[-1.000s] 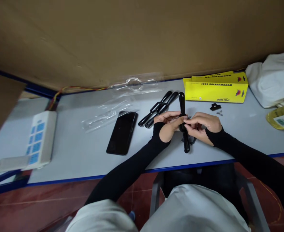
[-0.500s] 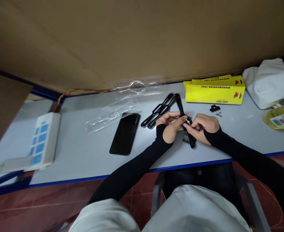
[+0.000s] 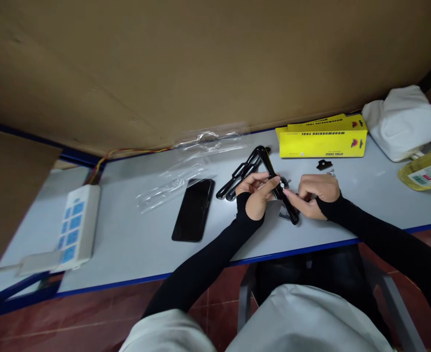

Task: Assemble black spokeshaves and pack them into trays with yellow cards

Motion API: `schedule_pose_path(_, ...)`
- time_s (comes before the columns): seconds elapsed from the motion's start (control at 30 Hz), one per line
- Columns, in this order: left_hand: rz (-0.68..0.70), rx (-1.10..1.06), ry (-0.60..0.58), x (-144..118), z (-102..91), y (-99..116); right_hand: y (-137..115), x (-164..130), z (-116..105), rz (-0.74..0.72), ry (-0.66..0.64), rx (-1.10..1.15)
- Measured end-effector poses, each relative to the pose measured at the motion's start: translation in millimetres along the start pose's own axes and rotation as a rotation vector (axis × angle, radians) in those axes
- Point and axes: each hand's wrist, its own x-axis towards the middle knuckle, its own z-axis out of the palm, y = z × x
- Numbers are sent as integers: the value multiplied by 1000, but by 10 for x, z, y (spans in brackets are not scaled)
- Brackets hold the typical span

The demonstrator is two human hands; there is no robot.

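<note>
My left hand (image 3: 254, 195) is closed around the middle of a black two-handled spokeshave (image 3: 265, 159), which slants across in front of me. A small silver screw (image 3: 282, 185) shows at the centre of its body. My right hand (image 3: 316, 194) has curled fingers, and one fingertip reaches the spokeshave beside that screw. Whether anything is pinched in those fingers is hidden. Behind the left hand lie more black spokeshaves (image 3: 233, 182), partly covered. A small dark metal plate (image 3: 324, 165) rests beyond the right hand, with a small silver screw (image 3: 331, 172) near it.
Yellow spoke shave cards (image 3: 321, 145) lie at the back. A black phone (image 3: 193, 210) and clear plastic packaging (image 3: 174, 183) are to the left. A white power strip (image 3: 85, 230) stands farther left. At right are a white cloth bundle (image 3: 402, 122) and a yellow bottle (image 3: 420, 173).
The right fingers have drawn slightly back from the spokeshave's centre, leaving the silver screw more exposed. The spokeshave's upper end has tilted a little to the left. The view has shifted slightly.
</note>
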Motion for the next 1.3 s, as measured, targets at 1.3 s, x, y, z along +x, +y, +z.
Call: schedule_pose_path(1.3, -13, -10, -26, 68, -38, -40, 110, 42, 57, -164, 46, -37)
